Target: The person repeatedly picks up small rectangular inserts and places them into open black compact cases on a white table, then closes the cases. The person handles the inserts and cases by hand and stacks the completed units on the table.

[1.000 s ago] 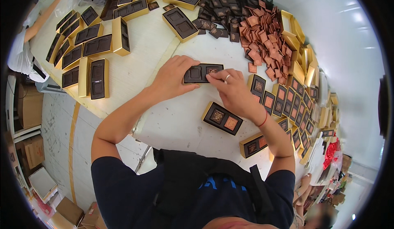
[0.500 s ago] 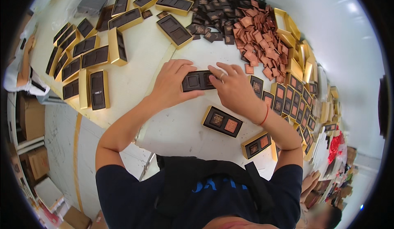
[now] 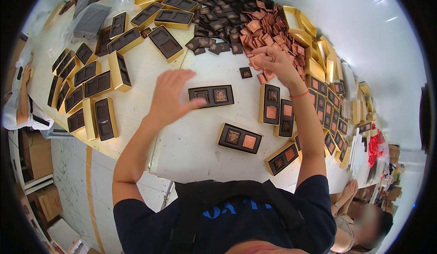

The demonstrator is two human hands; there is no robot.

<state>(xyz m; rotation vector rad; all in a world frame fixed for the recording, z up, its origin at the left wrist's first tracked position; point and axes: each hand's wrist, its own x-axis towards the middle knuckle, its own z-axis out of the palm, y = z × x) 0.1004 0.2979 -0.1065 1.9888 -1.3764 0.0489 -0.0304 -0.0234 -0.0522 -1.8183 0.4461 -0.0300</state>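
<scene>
My left hand [image 3: 170, 95] hovers with spread fingers at the left end of a gold-edged box [image 3: 229, 90], its thumb over the black insert. That insert has a dark square [image 3: 220, 95] in its right recess; the left recess holds none. Over the near edge of a heap of copper-coloured flat squares [image 3: 273, 38], my right hand [image 3: 273, 63] has its thumb and fingers closed around one copper square [image 3: 256, 61]. A loose dark square [image 3: 246, 73] lies just left of that hand. Nearer me, a filled box [image 3: 240, 138] holds one dark and one copper square.
Dark squares [image 3: 218, 20] are heaped at the back. Boxes with bare inserts [image 3: 98, 84] crowd the left, and filled boxes [image 3: 270, 104] line the right. Gold box parts [image 3: 318, 67] stack behind them. Another person's hands [image 3: 349, 190] rest at the lower right; another arm [image 3: 25, 90] shows far left.
My right hand has left the box and moved up and right to the copper heap. My left hand has let go of the box and shifted left. A dark square now shows in the box.
</scene>
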